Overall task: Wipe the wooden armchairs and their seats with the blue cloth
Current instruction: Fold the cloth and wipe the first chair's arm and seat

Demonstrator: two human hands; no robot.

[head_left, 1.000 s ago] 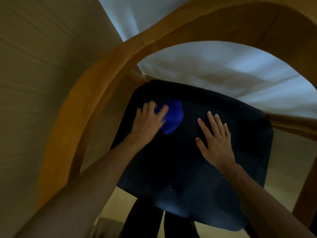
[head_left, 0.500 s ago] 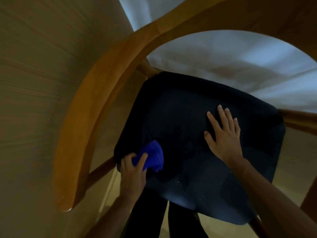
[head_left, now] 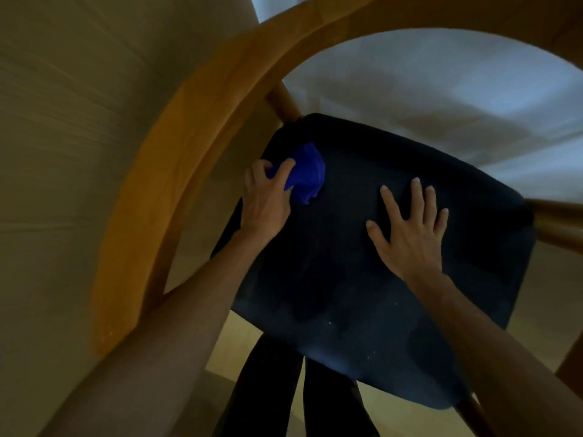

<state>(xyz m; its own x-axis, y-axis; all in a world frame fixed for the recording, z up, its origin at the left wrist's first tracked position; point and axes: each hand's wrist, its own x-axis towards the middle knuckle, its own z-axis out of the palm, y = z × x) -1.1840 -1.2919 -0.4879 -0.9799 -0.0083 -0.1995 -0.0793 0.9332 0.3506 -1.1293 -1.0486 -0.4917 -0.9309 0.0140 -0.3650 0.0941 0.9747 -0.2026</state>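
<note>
The left hand point(head_left: 266, 197) grips the blue cloth point(head_left: 305, 174). Its fingers curl round the bunched cloth and hold it down on the dark seat point(head_left: 362, 279). The cloth sits at the far left corner of the seat, close to where a wooden post point(head_left: 284, 104) comes down to the seat.

The right hand point(head_left: 410, 231) lies flat on the middle of the seat. Its fingers are straight and spread apart, and it holds nothing. The two hands are apart from each other, with bare seat between them.

The wooden armrest point(head_left: 164, 171) bends in a big curve over the left side and the top of the seat. It stands just beside the left arm and the cloth. Another bit of wood point(head_left: 558, 222) pokes out at the right edge of the seat.

Behind the chair there is a white sheet point(head_left: 426, 99) with soft folds. On the left is a pale wooden wall point(head_left: 79, 121). Below the front of the seat you can see the person's dark trousers point(head_left: 268, 389) and a light floor point(head_left: 233, 342). A few tiny white specks lie near the front of the seat.
</note>
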